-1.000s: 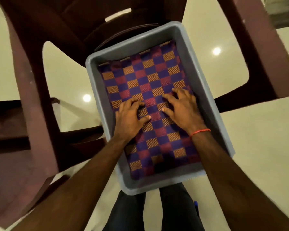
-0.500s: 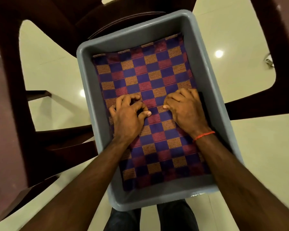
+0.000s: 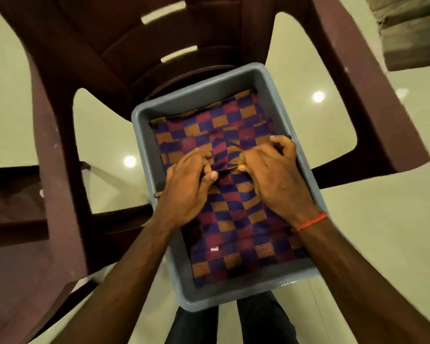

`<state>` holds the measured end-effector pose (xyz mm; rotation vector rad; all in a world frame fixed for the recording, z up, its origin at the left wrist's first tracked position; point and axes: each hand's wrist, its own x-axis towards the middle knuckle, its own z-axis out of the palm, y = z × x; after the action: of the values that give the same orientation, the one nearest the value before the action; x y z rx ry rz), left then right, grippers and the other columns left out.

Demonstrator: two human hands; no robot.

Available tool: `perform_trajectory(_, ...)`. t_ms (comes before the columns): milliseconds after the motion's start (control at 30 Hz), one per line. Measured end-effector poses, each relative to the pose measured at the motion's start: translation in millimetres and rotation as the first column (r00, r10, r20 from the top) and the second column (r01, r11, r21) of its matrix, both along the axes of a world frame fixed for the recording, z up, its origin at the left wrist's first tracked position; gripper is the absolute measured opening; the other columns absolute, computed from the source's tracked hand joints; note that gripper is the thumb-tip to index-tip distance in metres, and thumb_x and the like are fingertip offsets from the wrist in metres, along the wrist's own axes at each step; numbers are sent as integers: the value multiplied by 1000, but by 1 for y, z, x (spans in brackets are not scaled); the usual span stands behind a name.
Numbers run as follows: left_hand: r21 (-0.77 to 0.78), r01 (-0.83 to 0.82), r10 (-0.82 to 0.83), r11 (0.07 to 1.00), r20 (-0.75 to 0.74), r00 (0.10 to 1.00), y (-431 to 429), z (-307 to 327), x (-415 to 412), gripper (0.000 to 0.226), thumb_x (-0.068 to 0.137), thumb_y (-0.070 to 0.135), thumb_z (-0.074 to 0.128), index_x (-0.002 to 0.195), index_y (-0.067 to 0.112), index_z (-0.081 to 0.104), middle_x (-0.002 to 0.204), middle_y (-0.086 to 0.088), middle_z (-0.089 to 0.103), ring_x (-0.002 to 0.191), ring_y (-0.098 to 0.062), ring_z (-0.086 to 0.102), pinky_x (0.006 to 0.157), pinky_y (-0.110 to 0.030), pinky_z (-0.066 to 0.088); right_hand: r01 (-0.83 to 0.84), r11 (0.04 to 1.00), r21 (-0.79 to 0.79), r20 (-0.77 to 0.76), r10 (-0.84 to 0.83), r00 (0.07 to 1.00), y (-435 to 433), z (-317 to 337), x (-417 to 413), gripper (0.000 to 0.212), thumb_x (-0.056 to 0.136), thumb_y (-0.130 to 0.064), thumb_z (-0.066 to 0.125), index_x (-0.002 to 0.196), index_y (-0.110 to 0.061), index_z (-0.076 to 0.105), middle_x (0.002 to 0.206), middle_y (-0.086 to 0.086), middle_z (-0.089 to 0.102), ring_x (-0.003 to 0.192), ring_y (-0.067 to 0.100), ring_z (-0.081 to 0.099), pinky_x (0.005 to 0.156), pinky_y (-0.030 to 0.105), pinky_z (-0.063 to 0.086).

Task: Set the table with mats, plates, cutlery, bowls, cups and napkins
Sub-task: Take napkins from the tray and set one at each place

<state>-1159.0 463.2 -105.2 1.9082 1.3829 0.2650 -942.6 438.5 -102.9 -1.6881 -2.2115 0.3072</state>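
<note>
1. Head view looks down into a grey plastic tub (image 3: 233, 297), whose far end lies over the seat of a maroon plastic chair (image 3: 109, 58).
2. A checked woven mat (image 3: 233, 219) in purple, red and orange lies inside the tub, covering its bottom.
3. The left hand (image 3: 186, 192) curls its fingers and pinches a fold at the mat's middle.
4. The right hand (image 3: 271, 175), just beside it, grips the same bunched ridge.
5. A red thread bracelet (image 3: 310, 221) circles the right wrist.
</note>
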Motion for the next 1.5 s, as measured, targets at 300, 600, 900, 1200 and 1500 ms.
perform_trajectory(300,91,245,-245,965,-5,969,41,158,-9,44,89,64,55,103,23,51,95,8,66,80,-10,60,66,-35,48,-72,983,166,27,69,997,21,141,-11,11,101,-24,56,94,-22,65,77,-8,61,83,15,60,110,43,22)
perform_trajectory(600,204,455,-454,867,-52,889,79,322,7,39,94,60,38,98,23,52,78,4,57,68,-17,57,62,-47,49,329,920,212,-256,-273,928,20,317,-19,21,93,-39,62,112,-28,63,116,-11,63,120,14,50,105,39,29)
perform_trajectory(900,59,435,-433,899,272,859,56,443,11,23,100,36,55,87,18,61,81,-1,61,76,-9,55,71,-40,47,743,548,-385,-812,-583,10,-39,358,-27,40,95,-27,67,132,-17,53,132,0,56,120,13,52,85,4,43)
perform_trajectory(1200,-197,322,-88,926,717,691,20,490,11,30,103,20,51,120,-1,65,110,-15,73,99,-26,70,91,-36,58,-162,646,-746,-552,-736,-392,-88,348,-70,68,88,-73,52,134,-22,62,126,3,69,113,19,68,98,41,55)
perform_trajectory(1500,-246,348,-52,905,747,663,3,478,34,25,106,21,47,116,8,66,104,-8,75,90,-18,72,79,-29,60,69,825,-561,-724,-449,-523,-144,356,-29,36,98,-13,58,133,-8,62,135,24,59,112,36,65,99,52,52)
